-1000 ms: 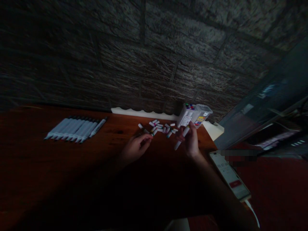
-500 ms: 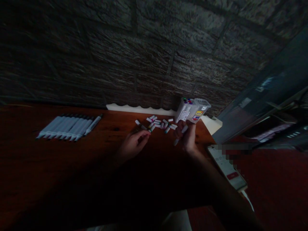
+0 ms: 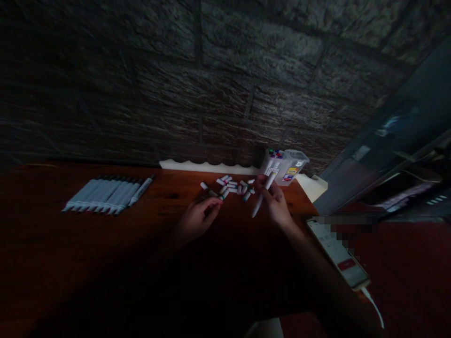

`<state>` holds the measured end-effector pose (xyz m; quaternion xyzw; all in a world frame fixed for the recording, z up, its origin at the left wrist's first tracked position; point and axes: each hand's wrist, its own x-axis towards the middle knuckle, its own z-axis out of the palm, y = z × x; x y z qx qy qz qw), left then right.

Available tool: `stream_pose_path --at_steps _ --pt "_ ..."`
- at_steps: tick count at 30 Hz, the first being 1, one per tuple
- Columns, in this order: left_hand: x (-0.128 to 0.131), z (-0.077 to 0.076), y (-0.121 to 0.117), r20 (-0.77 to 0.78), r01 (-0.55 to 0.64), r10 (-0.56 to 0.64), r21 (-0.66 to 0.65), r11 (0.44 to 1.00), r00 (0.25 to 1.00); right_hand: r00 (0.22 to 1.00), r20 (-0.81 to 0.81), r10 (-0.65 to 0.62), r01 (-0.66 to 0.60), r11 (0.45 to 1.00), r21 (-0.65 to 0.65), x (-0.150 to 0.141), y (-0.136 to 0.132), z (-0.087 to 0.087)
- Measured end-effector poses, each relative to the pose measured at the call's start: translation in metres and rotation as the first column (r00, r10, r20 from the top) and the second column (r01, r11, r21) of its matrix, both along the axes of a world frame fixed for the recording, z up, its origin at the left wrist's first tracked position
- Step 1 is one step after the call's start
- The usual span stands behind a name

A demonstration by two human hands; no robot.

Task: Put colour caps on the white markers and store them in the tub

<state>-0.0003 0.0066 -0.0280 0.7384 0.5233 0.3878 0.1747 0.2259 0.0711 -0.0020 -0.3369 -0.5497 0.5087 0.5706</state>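
My right hand [image 3: 276, 204] is closed around a white marker [image 3: 265, 193], which slants with its lower end toward me. To its left, my left hand [image 3: 199, 218] has thumb and forefinger pinched at a short white marker cap [image 3: 224, 195] with a green end. More loose caps [image 3: 232, 186] with coloured ends lie in a small pile between and beyond the hands. Just behind my right hand stands a clear plastic marker case [image 3: 285, 169], with several colourful marker ends showing at its top. The dim light hides detail in the fingers.
A row of white markers [image 3: 102, 195] lies side by side on the wooden table [image 3: 169, 197] at left. A phone [image 3: 338, 253] with a white cable rests at the right edge. White wavy-edged strip [image 3: 207, 166] runs along the stone wall [image 3: 225, 94].
My right hand has turned, so the marker in it shows along more of its length. The left hand keeps its pinch near the caps. The whole view has shifted slightly.
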Motion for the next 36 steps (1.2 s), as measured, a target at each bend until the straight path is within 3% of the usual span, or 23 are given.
stream_pose_path --at_steps 3,7,12,18,23,36 --pt "-0.001 -0.001 0.000 0.001 0.008 -0.008 -0.015 1.000 1.000 0.995 0.066 0.076 -0.076 0.997 0.003 0.000 -0.003 0.002" --pt "-0.002 -0.001 0.000 -0.012 0.009 -0.010 -0.012 1.000 1.000 0.995 0.088 0.056 -0.053 0.998 -0.029 0.000 -0.005 0.003" --pt "-0.002 -0.001 0.000 -0.008 0.010 -0.010 0.000 1.000 1.000 0.991 -0.039 0.130 -0.134 0.985 -0.105 0.000 -0.005 0.002" --pt "-0.002 0.003 -0.001 -0.023 0.017 -0.017 -0.003 1.000 1.000 0.971 -0.105 0.216 -0.224 0.972 -0.071 -0.005 -0.010 0.007" --pt "-0.001 0.005 -0.001 -0.037 0.001 -0.002 -0.020 1.000 0.999 0.949 -0.189 0.251 -0.275 0.954 -0.115 -0.006 -0.013 0.012" --pt "-0.001 0.002 -0.001 -0.027 -0.008 0.007 -0.034 0.999 1.000 0.940 -0.273 0.204 -0.256 0.952 -0.169 -0.007 -0.016 0.014"
